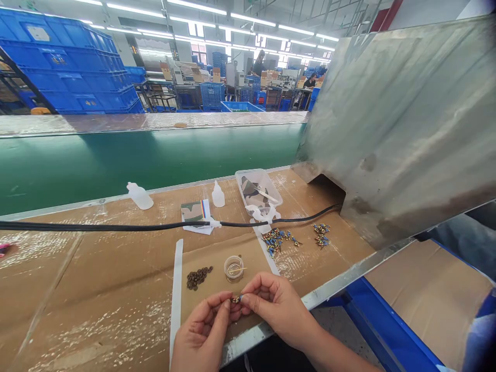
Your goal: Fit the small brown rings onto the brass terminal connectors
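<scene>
My left hand (203, 333) and my right hand (277, 305) meet at the near edge of the bench, fingertips pinched together on a small wound part with coloured wires (236, 298). Just beyond the fingers stands a small clear cup (234, 268) with a thin stick in it. To its left lies a pile of several dark rings (198, 277). Further right lie two heaps of small parts with blue and yellow wires, the larger heap (276, 240) and the smaller heap (321, 234).
The cardboard-covered bench (96, 279) carries a black cable (116, 226), two white squeeze bottles (140, 196) (218, 195), a camouflage cloth (196, 212) and a clear plastic tray (258, 192). Behind runs a green conveyor belt (116, 160); a metal hood (399, 124) stands right. People work far behind.
</scene>
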### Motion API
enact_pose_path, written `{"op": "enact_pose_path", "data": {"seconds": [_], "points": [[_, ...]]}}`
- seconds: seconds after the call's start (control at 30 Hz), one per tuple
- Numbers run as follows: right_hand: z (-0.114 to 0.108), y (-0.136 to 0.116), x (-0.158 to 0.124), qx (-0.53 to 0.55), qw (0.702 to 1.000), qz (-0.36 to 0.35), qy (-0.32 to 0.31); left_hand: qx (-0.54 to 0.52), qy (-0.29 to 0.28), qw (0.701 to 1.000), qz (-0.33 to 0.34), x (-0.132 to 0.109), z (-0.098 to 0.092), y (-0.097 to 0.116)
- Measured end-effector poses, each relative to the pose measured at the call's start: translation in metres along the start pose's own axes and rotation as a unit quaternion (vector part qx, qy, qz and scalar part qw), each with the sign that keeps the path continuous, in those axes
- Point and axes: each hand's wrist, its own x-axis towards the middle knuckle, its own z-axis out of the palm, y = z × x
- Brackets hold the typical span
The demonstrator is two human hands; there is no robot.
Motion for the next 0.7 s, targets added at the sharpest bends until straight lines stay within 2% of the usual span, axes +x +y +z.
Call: {"op": "enact_pose_path", "data": {"seconds": [0.4,0.7], "points": [[-0.0007,-0.003,0.001,-0.02,1.0,0.011,-0.011,-0.008,-0.001,1.0,0.001,0.0005,0.0001,-0.0025],[0.0022,-0.0014,0.0,-0.03,0.999,-0.004,0.013,0.0,-0.007,1.0,0.003,-0.0006,-0.0021,-0.0028]]}}
